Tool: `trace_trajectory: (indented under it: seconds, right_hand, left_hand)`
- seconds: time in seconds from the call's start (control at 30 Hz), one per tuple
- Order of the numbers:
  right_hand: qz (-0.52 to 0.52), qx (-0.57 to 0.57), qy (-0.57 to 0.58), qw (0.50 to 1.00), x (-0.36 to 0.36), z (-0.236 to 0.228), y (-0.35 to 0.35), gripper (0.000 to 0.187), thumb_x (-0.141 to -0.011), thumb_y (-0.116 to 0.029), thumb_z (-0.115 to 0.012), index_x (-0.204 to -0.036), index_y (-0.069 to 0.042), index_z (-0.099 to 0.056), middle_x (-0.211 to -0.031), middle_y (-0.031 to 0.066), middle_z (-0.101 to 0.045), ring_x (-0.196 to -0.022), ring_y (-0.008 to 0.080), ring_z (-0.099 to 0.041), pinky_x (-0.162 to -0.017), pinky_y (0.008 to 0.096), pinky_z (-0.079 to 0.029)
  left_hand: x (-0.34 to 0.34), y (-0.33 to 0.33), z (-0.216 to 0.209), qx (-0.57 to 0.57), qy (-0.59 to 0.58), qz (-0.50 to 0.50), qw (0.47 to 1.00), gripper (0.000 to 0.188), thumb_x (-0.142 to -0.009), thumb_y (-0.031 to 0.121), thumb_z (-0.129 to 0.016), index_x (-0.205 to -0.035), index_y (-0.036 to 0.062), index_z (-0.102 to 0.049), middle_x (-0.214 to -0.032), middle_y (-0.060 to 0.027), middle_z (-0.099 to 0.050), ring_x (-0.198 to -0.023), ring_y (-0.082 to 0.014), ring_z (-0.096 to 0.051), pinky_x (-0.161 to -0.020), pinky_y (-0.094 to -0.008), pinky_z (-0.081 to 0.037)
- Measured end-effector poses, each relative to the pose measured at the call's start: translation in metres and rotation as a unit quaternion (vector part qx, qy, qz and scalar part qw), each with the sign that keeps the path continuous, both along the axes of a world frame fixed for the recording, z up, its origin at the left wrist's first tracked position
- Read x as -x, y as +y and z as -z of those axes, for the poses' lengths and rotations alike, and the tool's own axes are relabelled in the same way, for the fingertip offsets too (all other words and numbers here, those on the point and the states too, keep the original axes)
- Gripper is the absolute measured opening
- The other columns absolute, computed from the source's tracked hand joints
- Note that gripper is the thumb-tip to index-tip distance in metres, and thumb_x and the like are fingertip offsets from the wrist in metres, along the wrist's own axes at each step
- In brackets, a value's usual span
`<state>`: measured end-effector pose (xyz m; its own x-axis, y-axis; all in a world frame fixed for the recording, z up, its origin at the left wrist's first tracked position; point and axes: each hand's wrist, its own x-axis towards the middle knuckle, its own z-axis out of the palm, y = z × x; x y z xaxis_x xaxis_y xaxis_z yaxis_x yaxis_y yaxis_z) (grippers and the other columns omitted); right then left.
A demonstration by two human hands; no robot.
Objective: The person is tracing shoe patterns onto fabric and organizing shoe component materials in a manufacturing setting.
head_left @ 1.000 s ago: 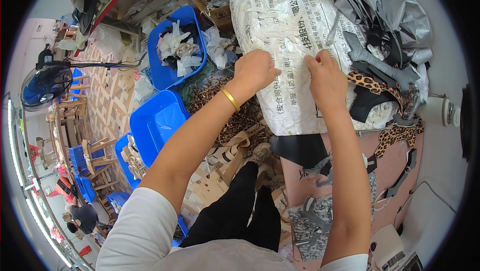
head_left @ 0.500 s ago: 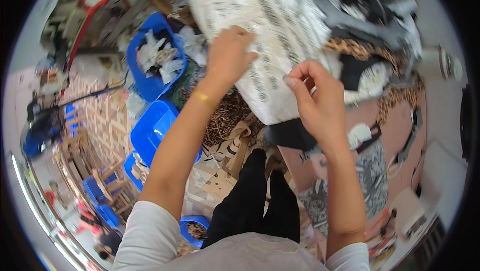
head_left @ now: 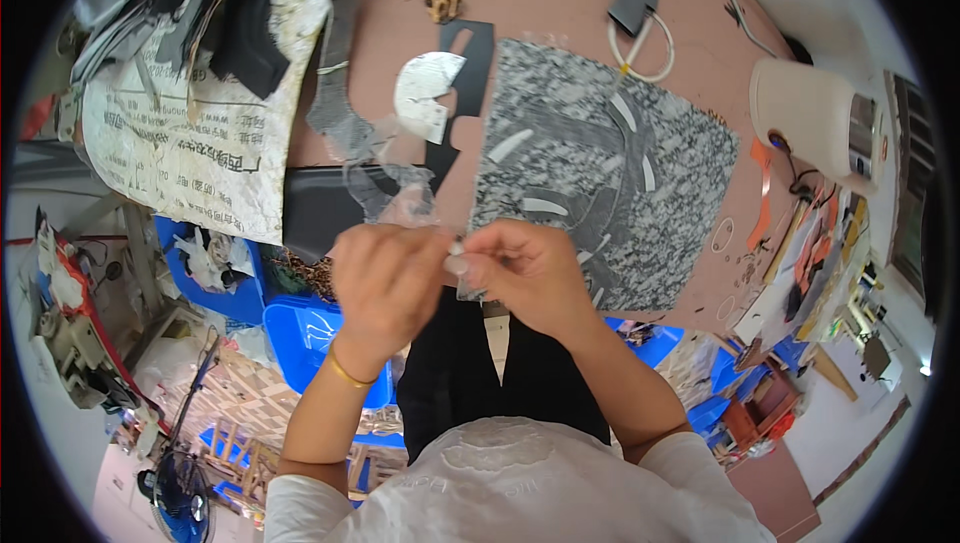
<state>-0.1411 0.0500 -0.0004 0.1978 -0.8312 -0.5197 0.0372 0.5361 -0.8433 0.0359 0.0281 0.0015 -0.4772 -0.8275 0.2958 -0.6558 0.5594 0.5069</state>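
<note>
In front of my body my two hands meet over the near edge of a pink table (head_left: 690, 233). My left hand (head_left: 385, 283) is closed, its fingers curled and partly hidden. My right hand (head_left: 525, 278) pinches with thumb and forefinger. A small whitish bit (head_left: 457, 247) shows between the fingertips, too small to name. Clear plastic film (head_left: 405, 205) lies just beyond my left fingers; whether they hold it I cannot tell. To the right of it lies a grey-and-white speckled sheet (head_left: 690, 163) with dark grey cut pieces (head_left: 590, 133) and short white strips (head_left: 545, 206) on it.
White scissor handles (head_left: 640, 58), a curved white piece (head_left: 425, 93) and black material (head_left: 340, 203) lie on the table. A printed white sack (head_left: 180, 163) with grey scraps is at the left. Blue bins (head_left: 300, 343) stand below the edge. A beige machine (head_left: 810, 123) stands at the right.
My view has turned right, from the white sack toward the pink table and speckled sheet. My hands, apart over the sack before, are now together, with the left fingers closed.
</note>
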Motion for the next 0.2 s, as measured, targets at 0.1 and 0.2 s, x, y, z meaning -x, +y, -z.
trace_trajectory:
  seconds: [0.1,0.2]
  right_hand:
    - [0.053,-0.149,-0.058,0.986,0.05,0.002,0.021,0.014,-0.085,-0.017,-0.068,-0.093,-0.005,-0.066,-0.079,0.0036,-0.066,-0.063,0.0065,-0.061,-0.05,0.0196,-0.051]
    - [0.033,-0.143,-0.069,0.987,0.095,0.013,0.041,0.014,-0.088,-0.016,-0.064,-0.096,-0.005,-0.067,-0.081,0.004,-0.067,-0.064,0.0087,-0.063,-0.054,0.0206,-0.053]
  left_hand:
    - [0.04,0.003,0.006,0.029,-0.009,0.096,0.995,0.034,-0.064,0.01,-0.065,-0.097,0.0039,-0.066,-0.09,-0.0041,-0.061,-0.077,-0.0203,-0.056,-0.069,-0.0339,-0.043]
    - [0.071,0.008,0.003,0.035,-0.027,0.179,0.983,0.033,-0.066,0.014,-0.062,-0.097,0.0038,-0.065,-0.094,-0.004,-0.06,-0.08,-0.0198,-0.055,-0.071,-0.0347,-0.044]
